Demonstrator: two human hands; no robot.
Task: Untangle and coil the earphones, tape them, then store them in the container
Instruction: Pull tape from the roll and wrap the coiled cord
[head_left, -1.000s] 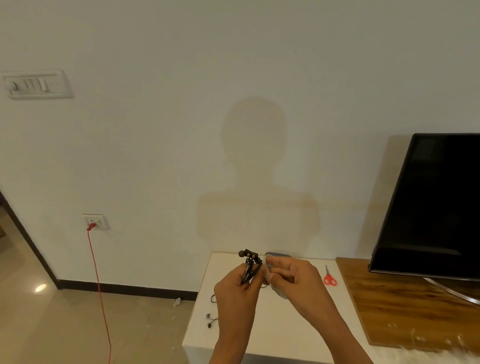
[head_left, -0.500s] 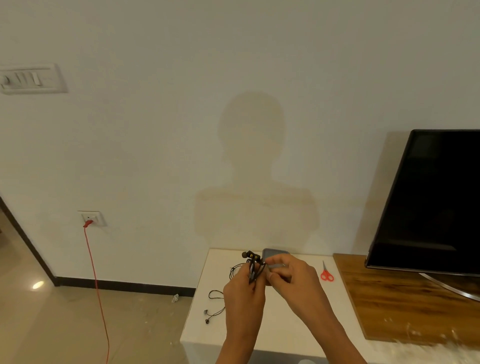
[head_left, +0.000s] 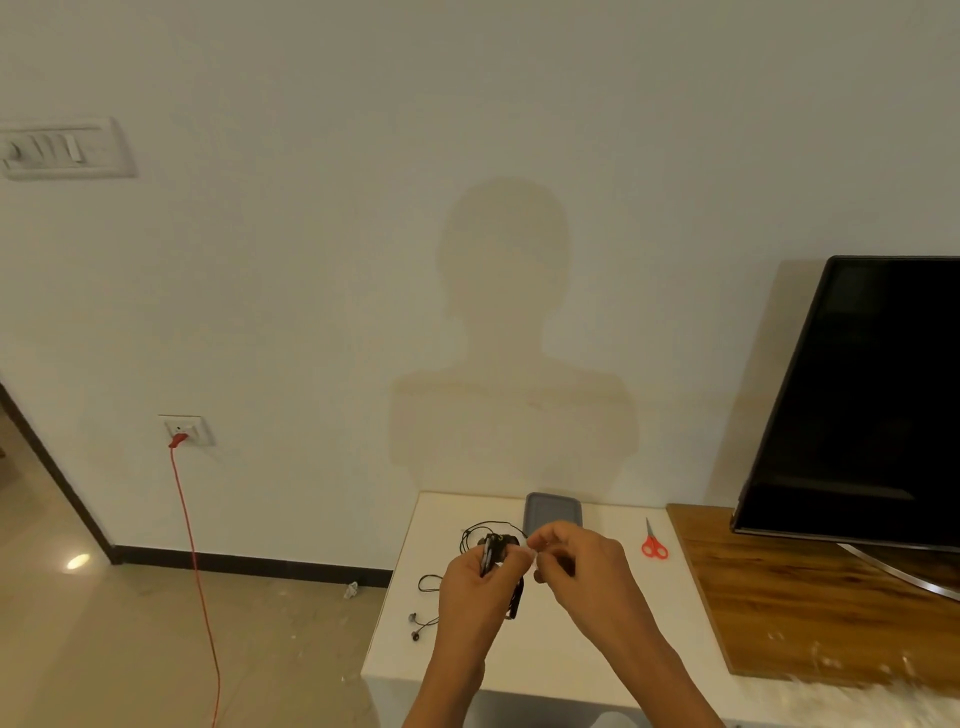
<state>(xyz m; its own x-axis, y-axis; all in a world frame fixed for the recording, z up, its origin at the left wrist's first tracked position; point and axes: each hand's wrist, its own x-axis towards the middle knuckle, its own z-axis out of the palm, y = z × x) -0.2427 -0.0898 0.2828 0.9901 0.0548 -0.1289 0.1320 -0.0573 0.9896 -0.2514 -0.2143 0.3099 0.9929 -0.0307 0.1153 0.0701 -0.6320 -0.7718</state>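
My left hand (head_left: 470, 592) pinches a small bundle of coiled black earphones (head_left: 493, 553) above the white table (head_left: 597, 649). My right hand (head_left: 576, 566) is right beside the bundle, fingers pinched on what looks like a small clear piece of tape (head_left: 532, 556) at the coil. A second pair of black earphones (head_left: 431, 587) lies loose on the table to the left, its buds near the front left. The grey container (head_left: 553, 512) sits at the back of the table, just beyond my hands.
Red scissors (head_left: 652, 543) lie right of my hands on the white table. A wooden board (head_left: 810, 613) carries a black TV (head_left: 872, 405) at the right. A red cable (head_left: 195, 571) hangs from a wall socket on the left, above the tiled floor.
Both hands have lowered a little toward the table and the bundle is tilted lower in my left hand. My right hand's fingertips have shifted at the coil.
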